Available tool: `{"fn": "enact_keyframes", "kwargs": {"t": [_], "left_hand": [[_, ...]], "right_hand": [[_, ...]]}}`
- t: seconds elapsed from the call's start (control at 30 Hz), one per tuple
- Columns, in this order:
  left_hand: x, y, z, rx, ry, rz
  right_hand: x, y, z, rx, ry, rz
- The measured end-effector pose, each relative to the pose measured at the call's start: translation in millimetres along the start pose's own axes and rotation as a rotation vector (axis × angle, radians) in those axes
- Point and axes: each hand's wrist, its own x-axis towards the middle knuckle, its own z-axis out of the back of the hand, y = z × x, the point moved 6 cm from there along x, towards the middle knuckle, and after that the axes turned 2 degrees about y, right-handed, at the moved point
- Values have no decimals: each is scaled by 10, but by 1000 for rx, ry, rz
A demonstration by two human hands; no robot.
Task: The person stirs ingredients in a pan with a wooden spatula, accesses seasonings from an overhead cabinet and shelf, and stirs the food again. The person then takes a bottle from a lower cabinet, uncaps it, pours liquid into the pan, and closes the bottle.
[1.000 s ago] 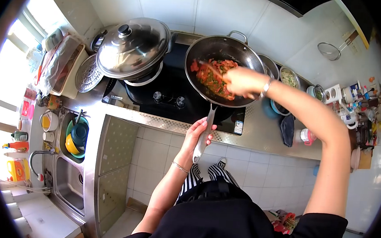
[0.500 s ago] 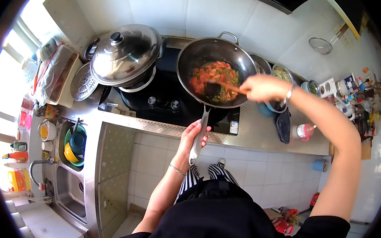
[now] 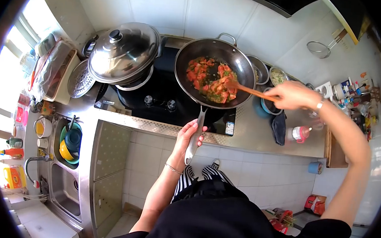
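Observation:
A dark wok (image 3: pixel 242 63) with a grey handle sits on the right side of the black cooktop (image 3: pixel 157 86). My left hand (image 3: pixel 188 135) is wrapped round the wok's long handle (image 3: pixel 194 145). In the wok lies chopped red and green food that looks like tomato (image 3: pixel 197 72), split by a bare dark gap. With my right hand (image 3: pixel 294 95), beyond the wok's right rim, I grip the end of a wooden-handled spatula (image 3: pixel 255 92). Its head is down in the food on the right and mostly hidden.
A large lidded steel pot (image 3: pixel 124 54) stands left of the wok. Metal bowls of chopped food (image 3: pixel 277 76), a dark cloth (image 3: pixel 278 129) and a pink-capped bottle (image 3: pixel 300 134) are at right. A sink (image 3: pixel 65 190) lies lower left; a strainer (image 3: pixel 319 49) hangs on the wall.
My right hand has moved right and slightly down, drawing the spatula toward the wok's right side. The food has shifted, baring a gap. My left hand keeps its grip.

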Motion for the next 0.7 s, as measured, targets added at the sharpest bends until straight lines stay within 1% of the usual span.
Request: {"fn": "enact_keyframes", "kwargs": {"t": [0.07,0.1,0.13,0.17,0.2,0.27,0.33,0.4,0.47,0.53,0.6,0.7], "left_hand": [[6,0,21,24,-7,4],[8,1,18,22,-3,4],[11,2,18,21,3,3],[4,7,25,13,3,3],[2,8,22,4,4,0],[-17,1,9,2,-5,-8],[-13,3,19,8,-24,3],[-8,5,25,-5,-16,-5],[-5,13,28,-14,-9,-8],[-12,11,30,-15,-11,-7],[-14,23,37,-25,-18,-9],[4,-8,27,-25,-23,-9]], "right_hand": [[-173,-85,-50,-90,110,3],[-108,-130,-147,-128,85,65],[34,-165,-232,-130,83,60],[214,-198,-250,-101,9,54],[355,-236,-205,-74,-65,50],[541,-350,6,-148,-142,9],[471,-544,275,-214,-160,3],[318,-773,422,-382,-59,-74],[412,-952,397,-388,-79,-83],[666,-984,254,-395,-100,-85],[976,-820,253,-342,-366,-45],[1018,-518,410,-287,-392,-26]]}}
